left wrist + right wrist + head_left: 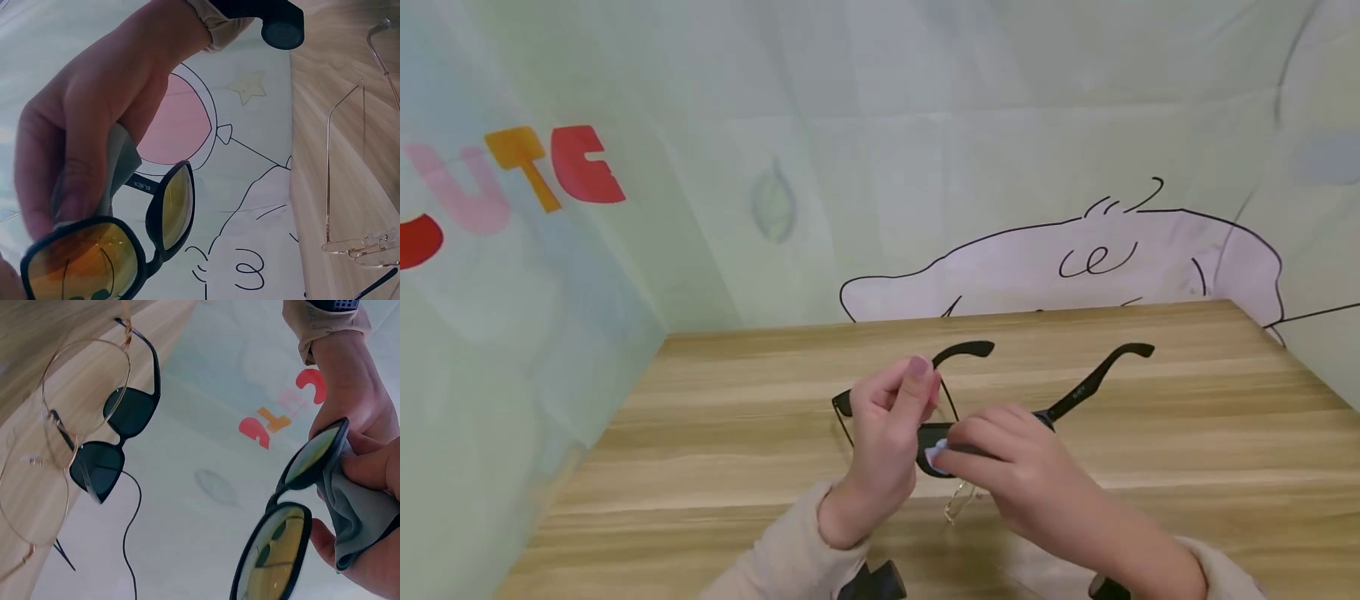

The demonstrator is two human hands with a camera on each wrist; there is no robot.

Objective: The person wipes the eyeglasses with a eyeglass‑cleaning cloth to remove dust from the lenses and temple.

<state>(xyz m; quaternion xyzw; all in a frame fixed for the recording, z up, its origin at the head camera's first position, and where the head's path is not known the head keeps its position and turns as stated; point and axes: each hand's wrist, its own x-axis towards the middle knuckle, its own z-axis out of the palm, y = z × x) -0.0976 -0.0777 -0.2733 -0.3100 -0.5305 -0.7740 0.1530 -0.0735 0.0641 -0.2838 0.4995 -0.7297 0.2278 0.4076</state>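
Black-framed sunglasses with yellow-orange mirrored lenses are held up between both hands, arms unfolded toward the far side. My left hand pinches them near their left end; part of its grip is hidden. A small grey-blue cloth is in my right hand, whose fingers press it against a lens. The left wrist view shows the cloth bunched behind the near lens. From the right wrist, folds of cloth show between the fingers, beside the frame.
Another pair of dark sunglasses lies on the wooden table, partly behind my left hand in the head view. Thin gold-rimmed eyeglasses lie nearer me, below the hands. A printed cloth backdrop stands behind the table.
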